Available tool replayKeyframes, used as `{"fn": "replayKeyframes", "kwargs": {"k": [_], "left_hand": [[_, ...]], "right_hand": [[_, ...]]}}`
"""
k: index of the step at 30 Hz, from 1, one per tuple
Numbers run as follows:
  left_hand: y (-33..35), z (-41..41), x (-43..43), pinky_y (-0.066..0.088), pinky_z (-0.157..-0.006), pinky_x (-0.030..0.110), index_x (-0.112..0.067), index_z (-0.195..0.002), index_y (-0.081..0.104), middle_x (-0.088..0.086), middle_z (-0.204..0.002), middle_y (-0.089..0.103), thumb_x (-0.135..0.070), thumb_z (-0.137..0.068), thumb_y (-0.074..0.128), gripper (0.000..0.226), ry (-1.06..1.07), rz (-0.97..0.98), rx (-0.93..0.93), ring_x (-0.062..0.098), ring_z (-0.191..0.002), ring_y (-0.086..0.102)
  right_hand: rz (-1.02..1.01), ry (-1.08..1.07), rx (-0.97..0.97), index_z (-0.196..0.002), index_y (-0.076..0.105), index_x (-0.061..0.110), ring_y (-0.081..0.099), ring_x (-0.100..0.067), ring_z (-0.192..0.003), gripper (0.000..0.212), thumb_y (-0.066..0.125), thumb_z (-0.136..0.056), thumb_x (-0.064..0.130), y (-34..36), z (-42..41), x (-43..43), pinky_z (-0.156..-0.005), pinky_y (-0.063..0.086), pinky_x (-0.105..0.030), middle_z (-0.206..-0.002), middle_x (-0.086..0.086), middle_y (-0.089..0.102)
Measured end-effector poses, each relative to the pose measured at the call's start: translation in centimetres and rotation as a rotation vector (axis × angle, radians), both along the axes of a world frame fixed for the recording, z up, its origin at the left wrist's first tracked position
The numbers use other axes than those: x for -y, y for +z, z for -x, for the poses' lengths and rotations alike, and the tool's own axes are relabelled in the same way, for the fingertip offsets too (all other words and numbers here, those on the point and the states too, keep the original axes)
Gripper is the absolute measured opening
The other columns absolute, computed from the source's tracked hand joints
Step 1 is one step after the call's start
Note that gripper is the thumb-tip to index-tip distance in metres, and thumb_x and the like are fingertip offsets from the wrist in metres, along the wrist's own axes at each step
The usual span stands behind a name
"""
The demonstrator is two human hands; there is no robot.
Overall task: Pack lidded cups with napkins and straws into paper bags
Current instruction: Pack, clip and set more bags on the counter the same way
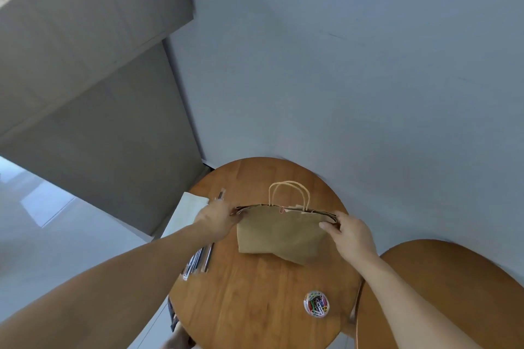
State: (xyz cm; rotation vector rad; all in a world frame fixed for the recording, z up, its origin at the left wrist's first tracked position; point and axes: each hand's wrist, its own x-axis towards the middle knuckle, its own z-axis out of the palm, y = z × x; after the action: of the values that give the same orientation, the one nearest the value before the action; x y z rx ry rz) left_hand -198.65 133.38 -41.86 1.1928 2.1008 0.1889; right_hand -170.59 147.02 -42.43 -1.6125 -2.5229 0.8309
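Observation:
A brown paper bag (279, 232) with twisted paper handles stands on the round wooden table (249, 300), its top edge pressed closed and held by a pink paper clip (281, 209). My left hand (219, 219) pinches the bag's top left corner. My right hand (348, 231) pinches the top right corner. Wrapped straws (198, 261) lie on the table's left side, partly under my left forearm. A stack of white napkins (188, 211) sits at the left rim, behind my left hand. What is inside the bag is hidden.
A round clear container of coloured paper clips (316, 304) sits near the table's front right. A second wooden table (442, 286) adjoins on the right. A grey wall rises right behind the table, and grey cabinets stand to the left.

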Motion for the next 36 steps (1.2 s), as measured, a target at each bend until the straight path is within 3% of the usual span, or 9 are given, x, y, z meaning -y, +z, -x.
{"fn": "replayKeyframes", "kwargs": {"k": [2, 6, 10, 13, 17, 25, 29, 31, 36], "left_hand": [[1.2, 0.4, 0.4, 0.042, -0.067, 0.035, -0.016, -0.074, 0.055, 0.009, -0.09, 0.06, -0.034, -0.101, 0.049, 0.032, 0.054, -0.107, 0.045, 0.033, -0.087, 0.061], [5.3, 2.1, 1.1, 0.048, -0.079, 0.033, -0.019, -0.093, 0.071, -0.001, -0.091, 0.069, -0.023, -0.097, 0.06, 0.012, 0.209, -0.344, 0.259, 0.013, -0.085, 0.063], [10.4, 4.8, 2.2, 0.056, -0.066, 0.024, -0.024, -0.098, 0.074, -0.006, -0.081, 0.075, -0.026, -0.096, 0.063, 0.011, 0.333, -0.48, 0.415, 0.011, -0.071, 0.071], [14.1, 6.9, 3.7, 0.047, -0.061, 0.011, -0.026, -0.09, 0.073, -0.019, -0.072, 0.071, -0.03, -0.095, 0.064, 0.011, 0.351, -0.629, 0.38, -0.003, -0.063, 0.064], [19.7, 10.0, 6.4, 0.041, -0.051, 0.014, -0.023, -0.077, 0.07, -0.015, -0.059, 0.06, -0.033, -0.094, 0.066, 0.02, 0.416, -0.823, 0.38, 0.003, -0.05, 0.046], [32.1, 15.6, 13.0, 0.046, -0.057, 0.015, -0.021, -0.08, 0.073, -0.013, -0.064, 0.069, -0.032, -0.095, 0.065, 0.021, 0.471, -1.213, 0.426, -0.001, -0.055, 0.057], [37.5, 18.6, 16.5, 0.046, -0.053, 0.018, -0.021, -0.079, 0.073, -0.014, -0.056, 0.063, -0.037, -0.094, 0.064, 0.024, 0.517, -1.321, 0.355, 0.001, -0.049, 0.053], [39.7, 20.3, 18.4, 0.045, -0.05, 0.017, -0.022, -0.077, 0.072, -0.014, -0.054, 0.062, -0.038, -0.094, 0.063, 0.025, 0.54, -1.362, 0.269, 0.0, -0.046, 0.051], [43.2, 25.2, 23.0, 0.05, -0.06, 0.034, -0.018, -0.078, 0.072, -0.009, -0.058, 0.059, -0.04, -0.094, 0.062, 0.028, 0.622, -1.44, 0.103, 0.007, -0.049, 0.048]], "right_hand": [[-0.02, -0.052, -0.113, -0.086, 0.063, 0.023, 0.061, -0.015, -0.069, 0.015, 0.063, -0.094, 0.036, 1.2, 0.8, 0.2, -0.063, 0.049, -0.035, -0.072, 0.007, 0.065], [0.036, -0.26, -0.469, -0.082, 0.064, 0.022, 0.057, -0.002, -0.052, 0.011, 0.068, -0.091, 0.026, 5.0, 3.4, 0.4, -0.052, 0.04, -0.013, -0.055, 0.005, 0.061], [0.056, -0.332, -0.726, -0.085, 0.062, 0.021, 0.051, -0.01, -0.043, 0.01, 0.066, -0.093, 0.022, 9.8, 7.2, 1.2, -0.053, 0.043, -0.031, -0.048, -0.004, 0.056], [0.003, -0.35, -0.852, -0.083, 0.059, 0.025, 0.049, -0.015, -0.041, 0.013, 0.066, -0.094, 0.023, 13.6, 10.4, 2.3, -0.052, 0.04, -0.033, -0.045, -0.002, 0.053], [-0.112, -0.334, -0.962, -0.083, 0.06, 0.028, 0.051, -0.011, -0.038, 0.012, 0.065, -0.094, 0.026, 19.6, 15.1, 4.2, -0.048, 0.042, -0.032, -0.045, 0.005, 0.056], [-0.317, -0.265, -1.179, -0.082, 0.061, 0.033, 0.055, -0.011, -0.046, 0.011, 0.065, -0.091, 0.03, 33.9, 24.6, 9.8, -0.064, 0.051, -0.045, -0.053, 0.01, 0.061], [-0.32, -0.199, -1.23, -0.088, 0.062, 0.027, 0.054, -0.006, -0.043, 0.005, 0.063, -0.093, 0.027, 39.8, 29.0, 12.9, -0.05, 0.05, -0.029, -0.079, -0.007, 0.064], [-0.303, -0.16, -1.259, -0.088, 0.062, 0.025, 0.052, -0.005, -0.041, 0.005, 0.063, -0.093, 0.025, 42.2, 31.2, 14.6, -0.042, 0.046, -0.022, -0.078, -0.006, 0.062], [-0.261, -0.041, -1.308, -0.094, 0.064, 0.02, 0.053, -0.005, -0.041, 0.003, 0.062, -0.094, 0.022, 46.0, 37.4, 18.1, -0.041, 0.046, -0.02, -0.066, 0.001, 0.062]]}}
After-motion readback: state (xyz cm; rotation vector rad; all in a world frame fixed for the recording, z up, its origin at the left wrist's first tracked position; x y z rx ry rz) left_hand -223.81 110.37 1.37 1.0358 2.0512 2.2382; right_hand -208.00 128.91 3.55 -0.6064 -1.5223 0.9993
